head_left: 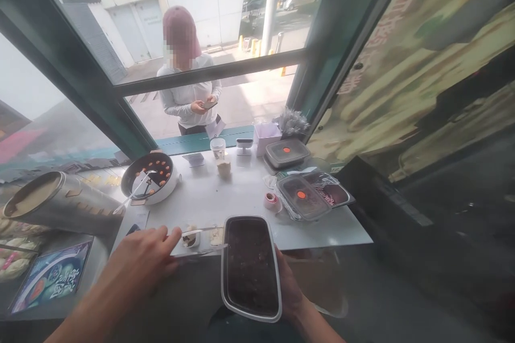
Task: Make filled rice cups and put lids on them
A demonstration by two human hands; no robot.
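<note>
My right hand (pixel 290 286) grips the right side of a rectangular plastic container (pixel 250 268), which is tilted toward me and holds something dark. To its left, my left hand (pixel 148 254) is closed with the thumb stretched toward the container. A clear plastic piece (pixel 207 250) reaches from those fingers to the container's left rim; its exact kind is hard to make out. Behind it on the counter sit a small cup with dark contents (pixel 190 238) and a pale block-like item (pixel 216 236). A clear rounded sheet or lid (pixel 328 284) shows below my right hand.
A white pot of eggs in dark liquid (pixel 155 177) and a tall metal pot (pixel 68 198) stand left. Lidded containers (pixel 303 198), a pink-white roll (pixel 271 201) and a lilac box (pixel 266 139) are right on the white counter (pixel 201 187). A person (pixel 191 91) with a phone stands outside.
</note>
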